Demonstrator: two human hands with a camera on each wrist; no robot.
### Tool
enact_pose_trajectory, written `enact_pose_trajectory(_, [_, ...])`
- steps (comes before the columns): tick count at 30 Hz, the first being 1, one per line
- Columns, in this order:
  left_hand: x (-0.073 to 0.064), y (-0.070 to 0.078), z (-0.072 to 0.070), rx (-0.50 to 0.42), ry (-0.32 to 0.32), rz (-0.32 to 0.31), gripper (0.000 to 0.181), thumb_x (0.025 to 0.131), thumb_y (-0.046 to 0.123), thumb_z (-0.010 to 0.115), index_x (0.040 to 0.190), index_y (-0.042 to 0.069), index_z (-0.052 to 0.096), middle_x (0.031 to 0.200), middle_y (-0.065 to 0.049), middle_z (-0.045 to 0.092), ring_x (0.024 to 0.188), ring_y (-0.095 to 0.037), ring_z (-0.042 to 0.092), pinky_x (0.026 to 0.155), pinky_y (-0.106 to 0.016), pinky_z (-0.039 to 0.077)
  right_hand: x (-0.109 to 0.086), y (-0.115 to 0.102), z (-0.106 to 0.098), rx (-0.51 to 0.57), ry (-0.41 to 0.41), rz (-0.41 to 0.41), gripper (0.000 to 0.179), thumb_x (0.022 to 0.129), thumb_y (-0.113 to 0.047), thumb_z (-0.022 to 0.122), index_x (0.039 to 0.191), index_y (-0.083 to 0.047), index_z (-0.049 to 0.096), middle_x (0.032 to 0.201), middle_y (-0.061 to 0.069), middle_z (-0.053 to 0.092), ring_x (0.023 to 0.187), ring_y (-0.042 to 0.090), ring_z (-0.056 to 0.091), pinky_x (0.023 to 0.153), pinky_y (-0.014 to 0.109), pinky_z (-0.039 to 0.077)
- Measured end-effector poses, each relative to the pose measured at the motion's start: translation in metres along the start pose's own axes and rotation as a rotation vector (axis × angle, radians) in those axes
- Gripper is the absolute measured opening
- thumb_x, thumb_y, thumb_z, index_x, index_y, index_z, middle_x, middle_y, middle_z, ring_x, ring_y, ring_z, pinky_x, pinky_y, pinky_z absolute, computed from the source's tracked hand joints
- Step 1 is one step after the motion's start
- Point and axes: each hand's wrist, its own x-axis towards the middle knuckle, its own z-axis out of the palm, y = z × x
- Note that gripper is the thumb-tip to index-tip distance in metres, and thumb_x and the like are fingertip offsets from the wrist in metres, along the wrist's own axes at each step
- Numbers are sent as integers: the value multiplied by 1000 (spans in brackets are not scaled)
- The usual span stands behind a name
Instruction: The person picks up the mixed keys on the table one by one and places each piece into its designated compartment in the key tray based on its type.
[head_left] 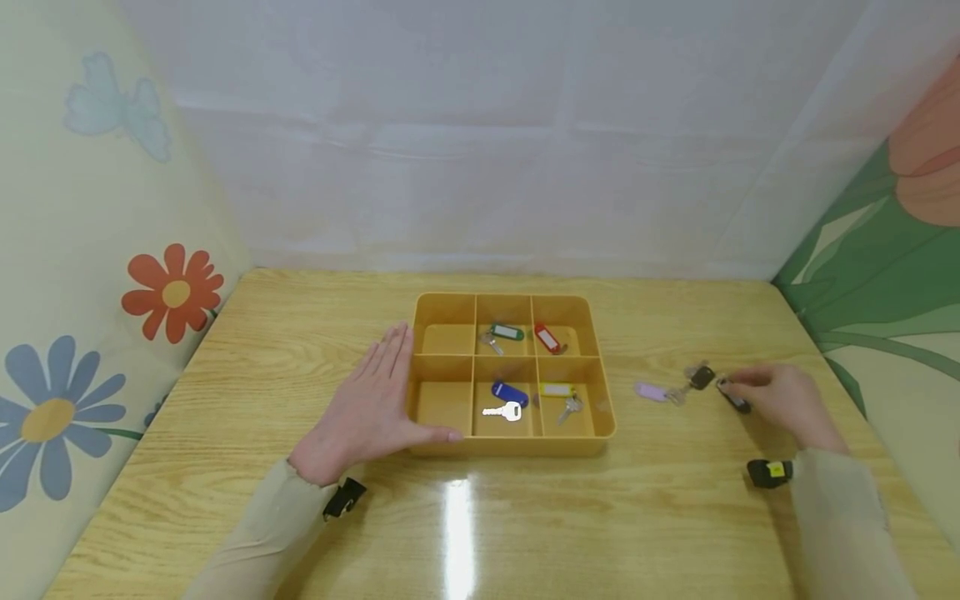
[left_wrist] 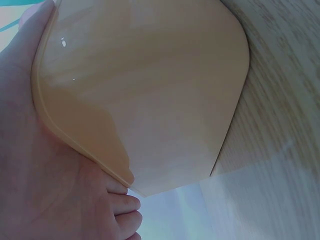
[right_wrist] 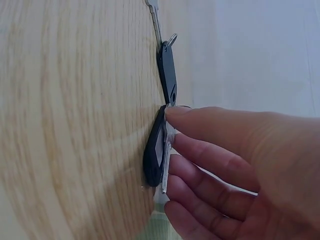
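My left hand (head_left: 367, 404) lies along the left wall of a yellow divided tray (head_left: 510, 447), fingers straight and thumb stretched over the front rim. The left wrist view shows the palm against the tray's side (left_wrist: 150, 100). At the right, my right hand (head_left: 787, 404) pinches a key with a black tag (head_left: 734, 397), between thumb and fingers, low at the tabletop. Just left of it lies a second black tag (head_left: 702, 378) with a key. Beyond that is a purple tag (head_left: 651, 391) with a key.
Inside the tray, a green tag (head_left: 507, 332) and a red tag (head_left: 548, 339) lie in back compartments. A blue tag (head_left: 510, 393) and a yellow tag (head_left: 557, 390) with keys lie in front ones. Patterned side panels and a white cloth (head_left: 510, 167) border the wooden table (head_left: 637, 517).
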Motion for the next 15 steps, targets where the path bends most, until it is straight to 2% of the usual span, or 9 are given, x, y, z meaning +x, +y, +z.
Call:
enact_pose_trajectory(6, [0,-1,1,3,-3,-1,148,66,100,47,159,0,-9,167,-20,-6,153,-31,-4,124,-47,7,-1,-2,0,4,5,10,56,98,-39,68,125,10,65,125,36,60,109,52,57,86,64,49])
enact_pose_trajectory(11, [0,-1,1,0,1,0,148,66,100,47,160,0,-8,167,-19,-6,153,-31,-4,124,-47,7,-2,-3,1,16,28,17,57,94,-40,74,117,12,66,109,29,68,94,41,64,75,51,55])
enact_pose_trajectory(15, [0,-1,2,0,8,-1,147,66,100,47,160,1,-10,167,-19,-6,153,-31,-3,124,-47,8,-1,-1,1,21,51,11,54,93,-39,76,113,11,67,103,26,70,89,36,65,69,40,53])
